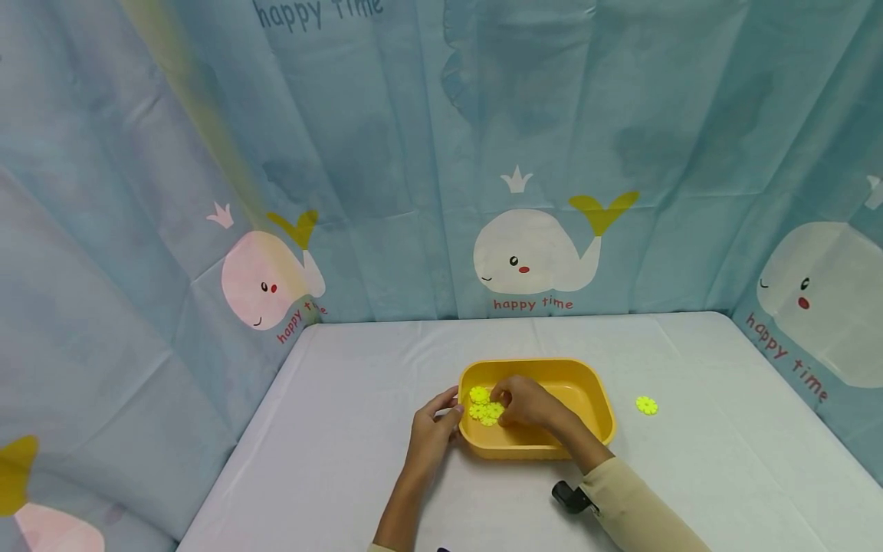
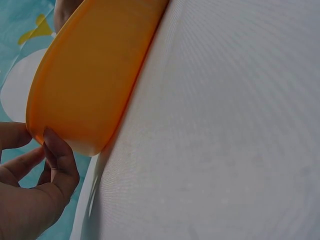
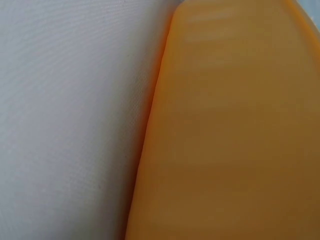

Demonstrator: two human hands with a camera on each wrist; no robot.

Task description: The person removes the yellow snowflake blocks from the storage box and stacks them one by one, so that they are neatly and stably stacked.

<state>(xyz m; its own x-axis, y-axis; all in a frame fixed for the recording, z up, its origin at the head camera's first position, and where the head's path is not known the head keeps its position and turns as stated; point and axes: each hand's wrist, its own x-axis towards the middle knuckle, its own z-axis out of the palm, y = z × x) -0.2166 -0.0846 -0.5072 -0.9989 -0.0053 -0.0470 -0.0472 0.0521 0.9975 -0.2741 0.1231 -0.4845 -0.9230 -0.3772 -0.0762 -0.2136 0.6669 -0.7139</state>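
Observation:
A yellow plastic tray with rounded corners stands on the table. Several small neon-yellow flower-shaped pieces lie together at its left end. My left hand holds that end from outside, its fingertips at the rim and thumb against the outer wall; the left wrist view shows these fingers up close. Reaching over the near wall, my right hand has its curled fingers and thumb around a flower piece at the cluster's right side. In the right wrist view the tray's outer side fills most of the picture.
One more flower piece lies on the white tablecloth right of the tray. Blue curtains with whale prints hang behind the table and along both sides. A black device is strapped at the right wrist.

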